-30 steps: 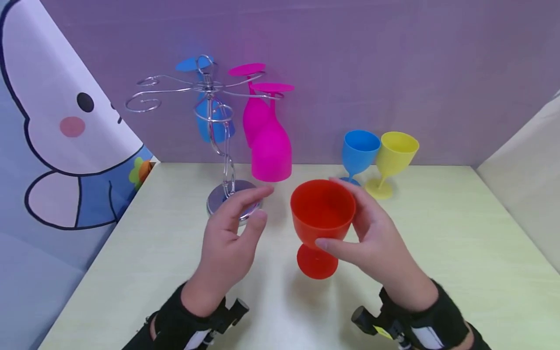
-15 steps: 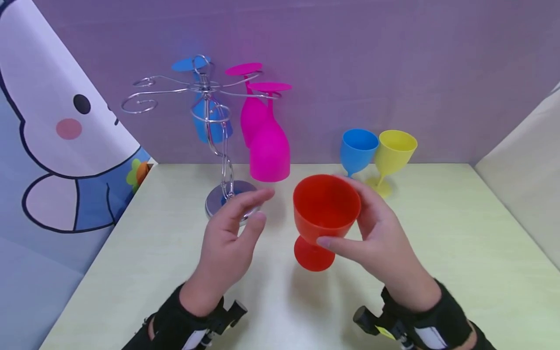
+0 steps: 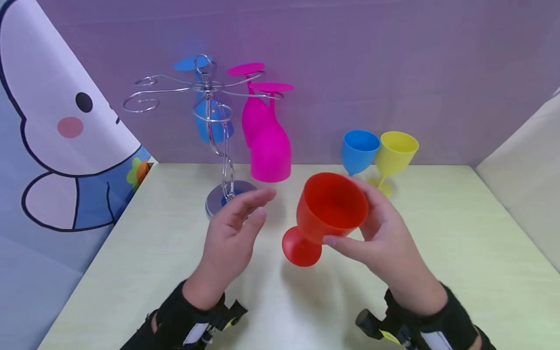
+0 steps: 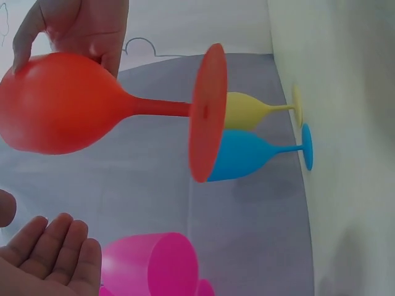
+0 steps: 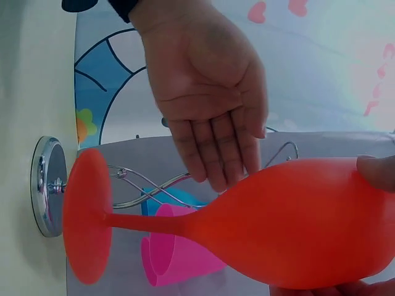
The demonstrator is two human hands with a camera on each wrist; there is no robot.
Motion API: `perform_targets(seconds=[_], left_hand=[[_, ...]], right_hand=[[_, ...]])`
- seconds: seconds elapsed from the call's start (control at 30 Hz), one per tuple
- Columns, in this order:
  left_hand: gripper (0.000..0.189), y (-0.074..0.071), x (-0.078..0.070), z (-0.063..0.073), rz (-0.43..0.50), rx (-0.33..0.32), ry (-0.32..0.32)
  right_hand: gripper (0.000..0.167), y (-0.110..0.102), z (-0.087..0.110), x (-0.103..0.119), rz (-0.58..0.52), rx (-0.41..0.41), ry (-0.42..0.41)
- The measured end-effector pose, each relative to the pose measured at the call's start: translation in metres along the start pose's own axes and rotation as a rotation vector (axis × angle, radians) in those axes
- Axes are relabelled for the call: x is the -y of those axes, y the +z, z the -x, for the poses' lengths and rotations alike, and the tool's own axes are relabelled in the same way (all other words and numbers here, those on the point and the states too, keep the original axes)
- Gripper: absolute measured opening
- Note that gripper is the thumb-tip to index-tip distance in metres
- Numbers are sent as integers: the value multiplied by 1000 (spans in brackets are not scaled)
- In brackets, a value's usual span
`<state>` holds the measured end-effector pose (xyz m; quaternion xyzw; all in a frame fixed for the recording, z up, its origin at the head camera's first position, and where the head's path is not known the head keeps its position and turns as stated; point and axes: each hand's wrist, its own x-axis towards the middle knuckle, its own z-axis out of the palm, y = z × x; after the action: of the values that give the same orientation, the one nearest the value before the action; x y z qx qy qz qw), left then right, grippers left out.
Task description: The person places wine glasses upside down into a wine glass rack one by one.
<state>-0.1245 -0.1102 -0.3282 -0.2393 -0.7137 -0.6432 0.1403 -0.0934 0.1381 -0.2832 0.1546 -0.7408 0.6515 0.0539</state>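
My right hand (image 3: 380, 228) grips a red plastic goblet (image 3: 330, 209) by its bowl, thumb in front and fingers behind. The goblet is lifted off the table and tilted, its mouth toward me and its round foot (image 3: 302, 247) pointing down and left. To the left of it my left hand (image 3: 234, 238) hovers with nothing in it. In the right wrist view that palm (image 5: 207, 80) faces the goblet, its fingers (image 5: 213, 148) nearly straight. A metal goblet rack (image 3: 205, 87) stands behind the left hand, with two pink goblets (image 3: 271, 150) and a blue goblet (image 3: 212, 121) hanging upside down.
At the back of the table (image 3: 437, 233), a blue goblet (image 3: 359, 150) and a yellow goblet (image 3: 395, 153) stand upright side by side. Several curled wire arms (image 3: 146, 102) stick out leftward from the rack. Behind everything is a purple-grey backdrop (image 3: 393, 58).
The red goblet has risen slightly and tipped, its mouth shifting right and its foot swinging left. My right hand moved a little right with it; the left hand stayed nearly still.
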Motion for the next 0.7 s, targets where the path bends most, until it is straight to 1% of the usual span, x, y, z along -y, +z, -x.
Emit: perform_targets(seconds=[0.07,0.23,0.4,0.53,0.6,0.7], left_hand=[[33,0,1,-1,29,-5,-27],[32,-2,5,-4,94,-22,-66],[31,-4,10,-6,140,-52,-104],[30,-3,13,-6,176,-76,-136],[30,-1,15,-5,187,-88,-160],[30,4,18,-4,207,-101,-222]], right_hand=[[78,-1,1,2,-34,-3,17],[73,-3,2,3,-114,-28,29],[66,-5,-1,3,-226,-74,33],[58,-8,-3,2,-378,-120,55],[52,-9,-4,0,-465,-126,57],[46,-9,-5,-5,-614,-116,48]])
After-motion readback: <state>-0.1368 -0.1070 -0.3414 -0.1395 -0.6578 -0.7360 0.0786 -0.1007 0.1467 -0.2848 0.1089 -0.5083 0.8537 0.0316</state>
